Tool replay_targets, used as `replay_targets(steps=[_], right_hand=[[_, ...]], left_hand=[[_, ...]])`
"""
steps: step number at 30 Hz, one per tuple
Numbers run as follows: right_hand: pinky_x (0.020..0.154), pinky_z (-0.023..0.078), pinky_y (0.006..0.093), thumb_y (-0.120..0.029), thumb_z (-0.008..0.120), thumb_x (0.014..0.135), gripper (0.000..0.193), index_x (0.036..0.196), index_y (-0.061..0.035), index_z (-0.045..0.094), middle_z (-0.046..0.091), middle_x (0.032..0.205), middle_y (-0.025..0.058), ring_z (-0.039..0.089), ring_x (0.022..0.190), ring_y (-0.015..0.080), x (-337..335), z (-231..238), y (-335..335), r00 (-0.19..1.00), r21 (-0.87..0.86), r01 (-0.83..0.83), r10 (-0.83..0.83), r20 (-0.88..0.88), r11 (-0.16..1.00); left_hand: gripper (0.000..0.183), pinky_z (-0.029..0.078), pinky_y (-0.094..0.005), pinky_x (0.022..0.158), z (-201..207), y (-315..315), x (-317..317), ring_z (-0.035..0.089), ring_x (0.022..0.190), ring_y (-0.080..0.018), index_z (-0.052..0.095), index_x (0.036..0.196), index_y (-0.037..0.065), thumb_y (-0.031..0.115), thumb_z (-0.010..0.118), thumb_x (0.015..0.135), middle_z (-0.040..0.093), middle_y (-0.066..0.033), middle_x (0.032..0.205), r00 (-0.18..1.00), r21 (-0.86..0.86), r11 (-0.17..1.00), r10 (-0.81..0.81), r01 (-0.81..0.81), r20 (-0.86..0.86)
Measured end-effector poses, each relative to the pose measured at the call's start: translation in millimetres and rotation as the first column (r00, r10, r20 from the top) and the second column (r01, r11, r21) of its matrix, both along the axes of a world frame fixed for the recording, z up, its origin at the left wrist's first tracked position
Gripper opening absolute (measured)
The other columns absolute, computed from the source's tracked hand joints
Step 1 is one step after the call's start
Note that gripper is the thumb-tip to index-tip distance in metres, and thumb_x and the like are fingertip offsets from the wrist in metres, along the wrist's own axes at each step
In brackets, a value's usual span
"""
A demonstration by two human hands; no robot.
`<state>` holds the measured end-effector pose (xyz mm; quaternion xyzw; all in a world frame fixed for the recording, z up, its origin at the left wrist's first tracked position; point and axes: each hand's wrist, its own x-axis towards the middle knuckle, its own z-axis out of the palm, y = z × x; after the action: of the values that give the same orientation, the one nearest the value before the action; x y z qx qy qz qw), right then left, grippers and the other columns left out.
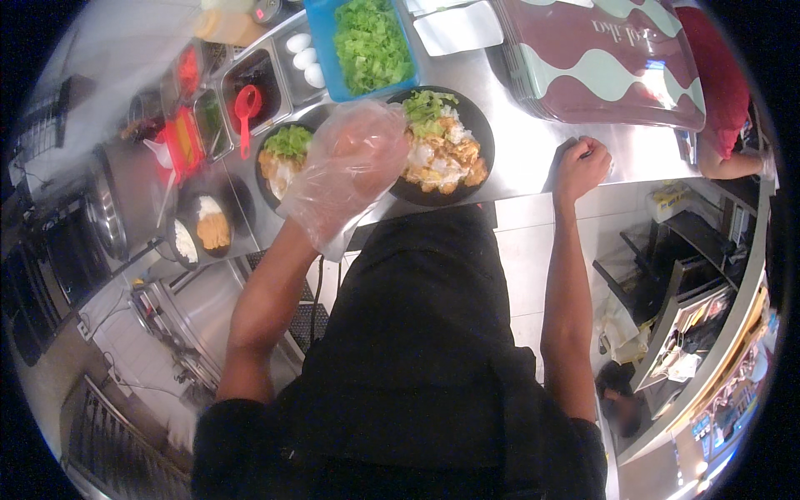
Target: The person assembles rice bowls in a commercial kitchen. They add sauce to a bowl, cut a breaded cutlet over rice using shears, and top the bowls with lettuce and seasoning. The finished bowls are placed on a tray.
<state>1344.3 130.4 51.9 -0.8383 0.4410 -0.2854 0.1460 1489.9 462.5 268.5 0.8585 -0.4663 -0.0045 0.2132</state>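
Hiding larger bowl (pixel 486 137) partly with left hand (pixel 354 154), cannot tell grip; right of bowl, clenching right hand (pixel 581 169), seeing lettered tray (pixel 617 54).

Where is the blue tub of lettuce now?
In the head view, the blue tub is at top left of centre, just right of the white eggs and beyond the gloved left hand.

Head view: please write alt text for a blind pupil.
A person's left hand, in a clear plastic glove, is between two dark dishes of food with lettuce on a metal counter; the bare right hand is curled near its edge. Beyond are a blue tub of lettuce and white eggs.
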Motion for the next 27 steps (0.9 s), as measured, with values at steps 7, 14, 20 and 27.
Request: replay_targets(steps=[7,14,20,27], right_hand=[[0.085,0.044,0.0485,-0.013,0.057,0.086,0.014,0.090,-0.0049,0.067,0.063,0.094,0.0136,0.059,0.090,0.0347,0,2,1,1.000,0.000,-0.014,0.014,0.019,1.000],[0.087,0.044,0.0484,-0.013,0.057,0.087,0.013,0.091,-0.0052,0.067,0.063,0.094,0.0130,0.059,0.091,0.0342,1,2,2,1.000,0.000,0.003,-0.003,-0.011,1.000],[0.086,0.045,0.0483,-0.013,0.058,0.087,0.012,0.090,-0.0050,0.067,0.063,0.095,0.0130,0.060,0.090,0.0340,0,0,0,1.000,-0.018,-0.002,0.002,0.000,1.000],[0.084,0.045,0.0485,-0.011,0.056,0.087,0.013,0.090,-0.0041,0.066,0.063,0.094,0.0132,0.060,0.090,0.0344,2,4,3,1.000,-0.005,-0.012,0.012,0.018,1.000]], left_hand=[[0.024,0.054,-0.0406,0.092,15,5,-9,0.064,0.106,-0.0260,0.069,0.104,0.008,0.007,0.074,0.080,0.068,-0.0085,0.110,0.999,0.184,0.983,0.021,-0.028,0.038],[0.021,0.052,-0.0363,0.095,0,12,-1,0.063,0.108,-0.0252,0.071,0.107,0.007,0.007,0.070,0.086,0.068,-0.0067,0.111,0.977,0.172,0.985,-0.069,0.034,0.204],[0.026,0.055,-0.0446,0.091,9,11,1,0.064,0.112,-0.0310,0.067,0.103,0.005,0.004,0.072,0.077,0.067,-0.0131,0.123,0.943,0.303,0.945,-0.207,0.123,0.262],[0.028,0.052,-0.0406,0.097,-21,8,4,0.064,0.112,-0.0252,0.071,0.107,0.009,0.005,0.072,0.079,0.069,-0.0061,0.115,0.988,0.071,0.996,0.071,-0.061,-0.137]])
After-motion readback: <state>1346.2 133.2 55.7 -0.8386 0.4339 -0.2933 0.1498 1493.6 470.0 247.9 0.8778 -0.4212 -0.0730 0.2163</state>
